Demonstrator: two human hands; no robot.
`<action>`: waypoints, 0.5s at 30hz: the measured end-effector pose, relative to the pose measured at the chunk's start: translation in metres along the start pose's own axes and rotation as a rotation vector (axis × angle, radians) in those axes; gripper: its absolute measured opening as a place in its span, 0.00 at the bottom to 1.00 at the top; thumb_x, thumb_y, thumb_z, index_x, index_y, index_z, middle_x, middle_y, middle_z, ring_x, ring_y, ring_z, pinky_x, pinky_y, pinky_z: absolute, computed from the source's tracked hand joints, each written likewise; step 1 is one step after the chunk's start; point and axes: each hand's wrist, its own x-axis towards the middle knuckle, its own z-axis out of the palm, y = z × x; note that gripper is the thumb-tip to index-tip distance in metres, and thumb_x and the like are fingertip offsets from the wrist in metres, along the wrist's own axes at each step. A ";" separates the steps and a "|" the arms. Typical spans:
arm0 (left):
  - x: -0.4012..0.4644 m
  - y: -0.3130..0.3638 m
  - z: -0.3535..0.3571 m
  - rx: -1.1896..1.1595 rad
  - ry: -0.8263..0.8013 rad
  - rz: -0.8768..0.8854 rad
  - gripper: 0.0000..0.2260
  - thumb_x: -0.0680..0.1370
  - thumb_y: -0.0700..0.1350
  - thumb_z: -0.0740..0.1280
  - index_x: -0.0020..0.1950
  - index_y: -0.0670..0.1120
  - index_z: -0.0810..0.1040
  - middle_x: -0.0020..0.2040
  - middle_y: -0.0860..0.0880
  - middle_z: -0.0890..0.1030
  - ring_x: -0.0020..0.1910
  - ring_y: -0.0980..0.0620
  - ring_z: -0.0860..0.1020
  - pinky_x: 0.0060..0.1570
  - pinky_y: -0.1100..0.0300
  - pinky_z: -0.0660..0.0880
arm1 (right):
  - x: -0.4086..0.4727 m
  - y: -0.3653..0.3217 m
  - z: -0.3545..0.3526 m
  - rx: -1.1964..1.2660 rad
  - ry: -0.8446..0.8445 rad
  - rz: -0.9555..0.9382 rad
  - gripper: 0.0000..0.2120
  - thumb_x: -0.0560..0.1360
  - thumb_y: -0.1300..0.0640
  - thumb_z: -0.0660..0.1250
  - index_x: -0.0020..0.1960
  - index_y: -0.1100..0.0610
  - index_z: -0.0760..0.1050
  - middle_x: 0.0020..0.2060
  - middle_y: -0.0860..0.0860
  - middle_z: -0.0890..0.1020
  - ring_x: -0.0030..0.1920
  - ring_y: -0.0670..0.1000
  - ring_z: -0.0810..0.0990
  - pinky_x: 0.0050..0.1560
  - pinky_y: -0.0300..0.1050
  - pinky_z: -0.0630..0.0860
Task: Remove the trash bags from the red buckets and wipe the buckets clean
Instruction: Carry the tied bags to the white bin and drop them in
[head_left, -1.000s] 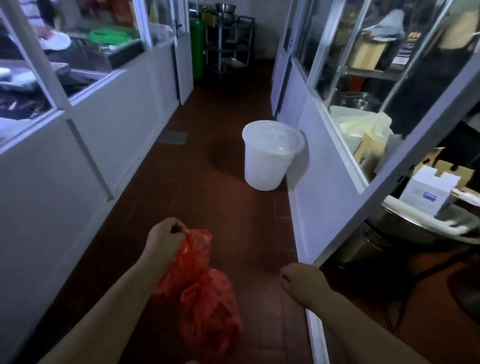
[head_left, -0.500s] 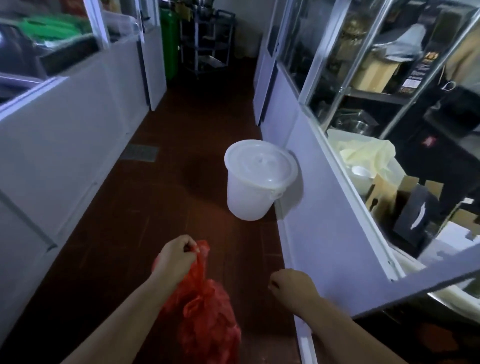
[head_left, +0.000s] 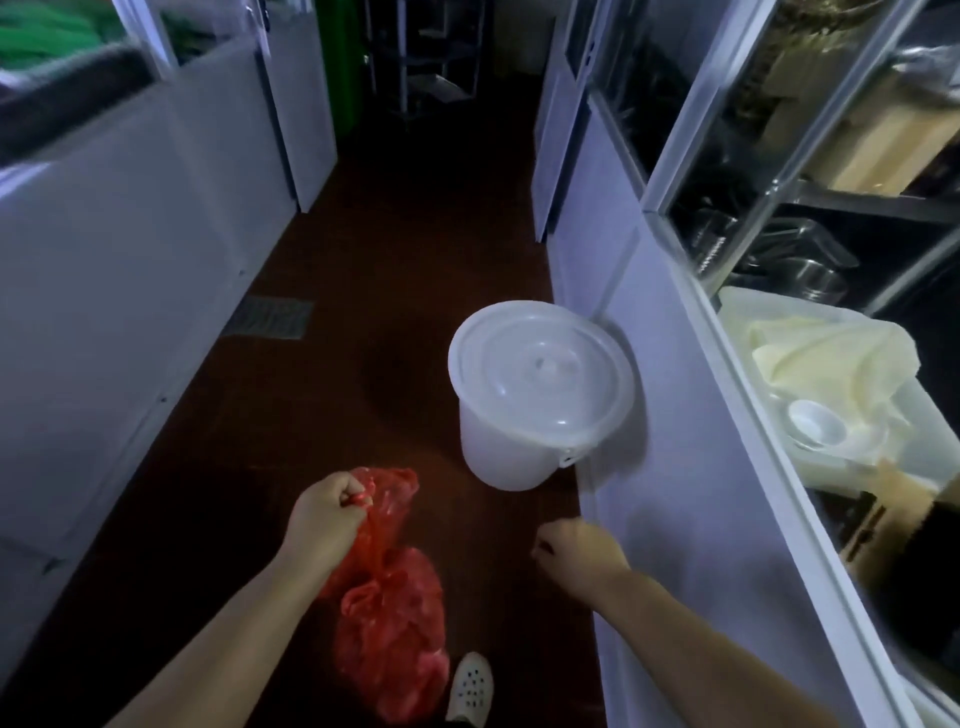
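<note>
Your left hand (head_left: 324, 519) has its fingers curled tight around the gathered necks of the red trash bags (head_left: 392, 618), pinching the plastic in a fist; the two knotted bags hang below that fist, one above the other, clear of the dark red floor (head_left: 311, 415). Take the white lidded bucket (head_left: 540, 392) as your landmark: it stands on the floor against the pale partition wall (head_left: 654, 467), and the bags hang nearer to you than it and off to its left, well apart from it. Your right hand (head_left: 576, 556) is nearer to you than the bucket too, just beside the wall, with its fingers loosely curled under and holding nothing. Your white perforated shoe (head_left: 470, 686) shows just beside the lower bag. A floor drain grate (head_left: 270, 318) lies left of the bucket, against the opposite partition.
</note>
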 end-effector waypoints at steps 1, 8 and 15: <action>0.019 0.005 0.007 0.003 0.017 -0.013 0.08 0.72 0.32 0.66 0.37 0.44 0.77 0.34 0.48 0.79 0.30 0.52 0.74 0.31 0.59 0.70 | 0.023 0.008 -0.008 0.007 -0.011 -0.007 0.10 0.78 0.52 0.59 0.48 0.56 0.77 0.47 0.53 0.81 0.48 0.54 0.79 0.39 0.43 0.69; 0.137 0.018 0.044 0.034 0.031 -0.071 0.11 0.71 0.32 0.68 0.35 0.48 0.77 0.33 0.53 0.78 0.31 0.57 0.73 0.34 0.63 0.69 | 0.169 0.048 -0.038 0.075 -0.063 0.068 0.10 0.76 0.51 0.61 0.46 0.55 0.78 0.45 0.50 0.82 0.46 0.52 0.79 0.38 0.41 0.67; 0.265 0.006 0.091 0.111 -0.103 -0.036 0.17 0.70 0.30 0.67 0.32 0.52 0.74 0.32 0.56 0.78 0.33 0.61 0.74 0.33 0.71 0.66 | 0.297 0.068 -0.008 0.160 -0.114 0.265 0.09 0.76 0.52 0.61 0.49 0.54 0.78 0.49 0.51 0.82 0.50 0.54 0.79 0.42 0.42 0.72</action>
